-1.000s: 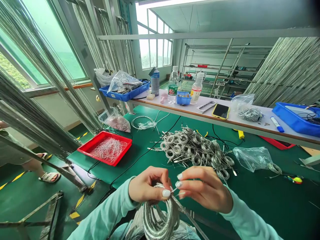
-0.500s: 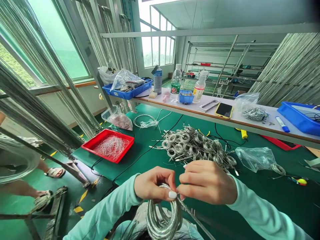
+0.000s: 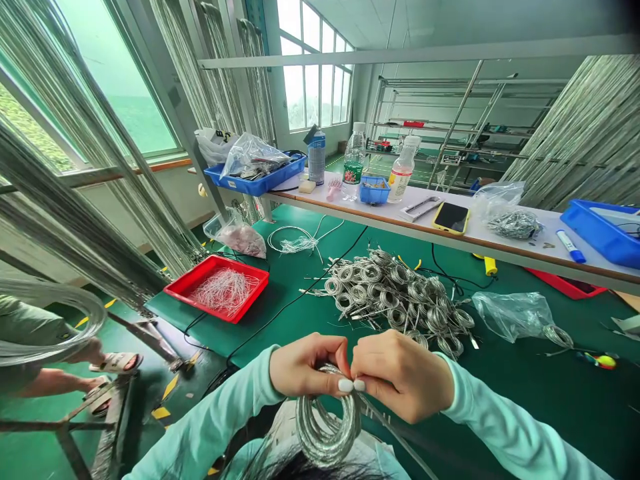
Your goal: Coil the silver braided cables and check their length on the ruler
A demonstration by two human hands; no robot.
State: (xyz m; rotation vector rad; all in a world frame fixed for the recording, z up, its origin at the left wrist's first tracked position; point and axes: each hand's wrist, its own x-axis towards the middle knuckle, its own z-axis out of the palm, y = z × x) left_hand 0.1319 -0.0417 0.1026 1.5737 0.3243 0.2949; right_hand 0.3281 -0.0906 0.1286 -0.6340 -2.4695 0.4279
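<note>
My left hand (image 3: 313, 368) is closed round the top of a coil of clear-jacketed silvery cable (image 3: 327, 430), which hangs below it in front of my lap. The fingers of my right hand (image 3: 403, 373) pinch at the side of the coil, thumb tip against my left thumb. A straight tail of the cable runs from that spot down to the right. Whatever lies between my right fingertips is hidden. Beyond my hands, a heap of similar small cable coils (image 3: 395, 297) lies on the green table (image 3: 295, 313).
A red tray (image 3: 217, 290) of thin clear strips stands at the left. Behind the heap runs a raised shelf (image 3: 320, 199) with bottles, blue bins and a phone (image 3: 451, 218). A plastic bag (image 3: 515, 313) lies at right. Another person's legs (image 3: 55, 353) show at far left.
My right hand has turned and drawn in to the left, its thumb now meeting my left thumb. The coil stays in my left hand. At left, the other person's legs have shifted right.
</note>
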